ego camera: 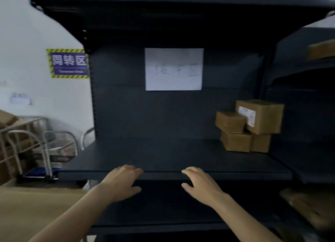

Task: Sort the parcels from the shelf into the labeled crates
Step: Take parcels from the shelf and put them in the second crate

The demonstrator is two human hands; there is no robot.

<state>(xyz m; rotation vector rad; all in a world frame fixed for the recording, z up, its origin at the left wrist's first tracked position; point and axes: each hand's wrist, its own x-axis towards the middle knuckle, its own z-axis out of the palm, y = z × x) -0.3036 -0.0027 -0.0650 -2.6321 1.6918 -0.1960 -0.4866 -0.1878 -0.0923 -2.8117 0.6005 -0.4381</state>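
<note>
Fingers (134,169) of the left hand (123,180) loosely spread, palm down, gripping nothing; fingers (190,170) of the right hand (201,183) likewise relaxed and empty.

Head view, the only one: both hands at the front lip of the middle shelf (163,154), fingertips over its edge. Cannot tell whether touching or hovering just above.

Progress, as a judgement: seems well along. Shows most of that shelf board bare, with only a small stack of parcels (248,131) sitting at its far right end, against the back panel. Counts four brown cartons there: a larger labelled carton (262,116) tilted on top, a smaller carton (230,122) beside it, two more beneath. No labeled crates anywhere in frame, so nothing to say of what already sits sorted. Leaves at least those four to carry off. Possibly also a further brown box (321,49) on the neighbouring rack to the right, too blurred to judge.

Relative to the fingers: parcels well apart, up and to the right, deeper in; nearer the right hand than the left. Nothing between hand and stack but bare board. Calls for a reach rightward and inward, probably the top carton first, since tilted and resting on the others.

Elsewhere: white sheet (174,69) on the back panel, writing too faint to read; purple sign (69,63) on the wall at left.
</note>
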